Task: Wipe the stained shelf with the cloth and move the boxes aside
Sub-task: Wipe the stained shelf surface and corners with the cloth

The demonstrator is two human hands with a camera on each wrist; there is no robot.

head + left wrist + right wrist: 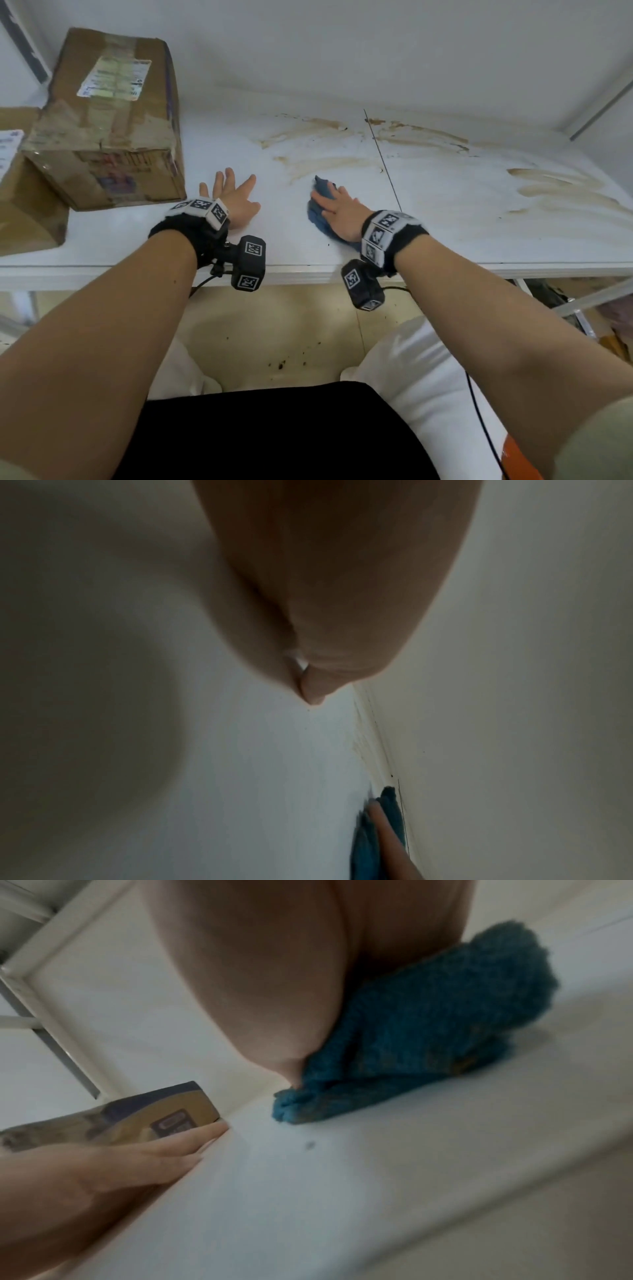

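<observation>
The white shelf [445, 219] carries brown smeared stains [329, 164] across its middle and right. My right hand [337, 210] presses flat on a crumpled blue cloth [317, 216] near the shelf's front middle, just below the stains; the cloth [428, 1031] bulges out under the palm in the right wrist view. My left hand [233, 198] lies open, fingers spread on the bare shelf, just right of a worn cardboard box [109, 126] with a label on top. A second box [20, 192] sits at the far left edge.
A thin seam [383, 161] runs across the shelf from back to front, right of the cloth. White walls close the back and right side. Below the shelf's front edge [308, 270] lie a tiled floor and my knees in white.
</observation>
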